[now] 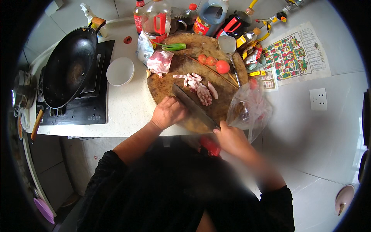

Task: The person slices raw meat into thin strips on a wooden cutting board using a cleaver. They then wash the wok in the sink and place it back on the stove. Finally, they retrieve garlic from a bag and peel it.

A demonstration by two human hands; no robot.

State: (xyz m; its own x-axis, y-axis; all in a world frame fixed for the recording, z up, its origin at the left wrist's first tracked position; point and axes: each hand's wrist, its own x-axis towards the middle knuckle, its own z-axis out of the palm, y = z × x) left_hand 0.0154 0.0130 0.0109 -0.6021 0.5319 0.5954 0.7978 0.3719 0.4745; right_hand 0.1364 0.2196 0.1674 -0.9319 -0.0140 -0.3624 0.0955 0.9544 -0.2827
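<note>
My right hand point(232, 137) grips the handle of a cleaver point(194, 107) at the near edge of a round wooden chopping board point(200, 43). The blade slants away to the far left. My left hand point(170, 111) rests on the board's near left edge with fingers curled, close beside the blade; whatever may be under the fingers is hidden. Just beyond the blade lie strips of sliced raw pork point(200, 90), with one separate slice point(212, 90) to their right. A larger piece of raw pork point(160, 62) sits at the board's left rim.
Tomatoes point(223, 67), chopsticks point(208, 68), a spatula point(227, 45) and green onion point(174, 46) are on the board. A clear plastic bag point(250, 107) overlaps its right side. Left are a white bowl point(120, 71) and a wok point(71, 68) above the gas hob point(87, 116). Bottles point(211, 17) line the back.
</note>
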